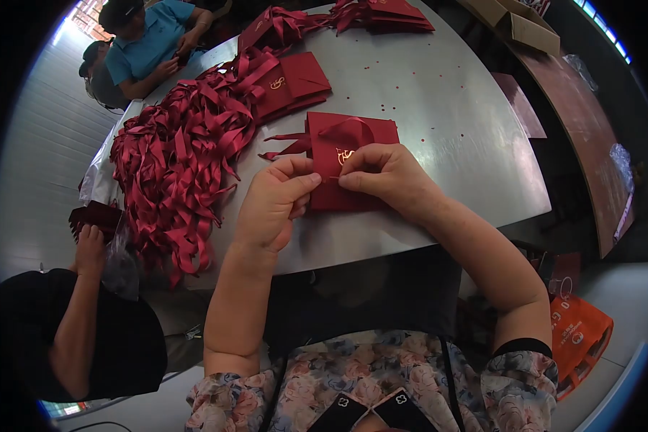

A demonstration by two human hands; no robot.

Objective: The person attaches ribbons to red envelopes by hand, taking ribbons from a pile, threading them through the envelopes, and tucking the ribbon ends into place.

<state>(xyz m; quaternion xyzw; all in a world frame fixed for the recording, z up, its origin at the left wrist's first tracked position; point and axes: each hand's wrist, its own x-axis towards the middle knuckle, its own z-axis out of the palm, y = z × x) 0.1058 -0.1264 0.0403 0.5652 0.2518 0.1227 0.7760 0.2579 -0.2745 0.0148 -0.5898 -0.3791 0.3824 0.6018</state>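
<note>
A red paper gift bag (pixel 360 194) with a gold emblem lies flat on the metal table in front of me, its dark red ribbon handle (pixel 349 129) looped over the upper part. Just over the bag's left edge, my left hand (pixel 277 198) pinches thumb and forefinger together; what is between them is too small to name. My right hand (pixel 392 176) is closed in a pinch above the emblem. A thin pale strand (pixel 333 178) seems to run between the two sets of fingertips, but its kind is unclear.
A big heap of dark red ribbons (pixel 183 158) covers the table's left side. More red bags (pixel 295 83) lie behind it. Co-workers sit at the left, one in a blue shirt (pixel 151 43). A cardboard box (pixel 518 25) stands far right; an orange bag (pixel 579 338) is below.
</note>
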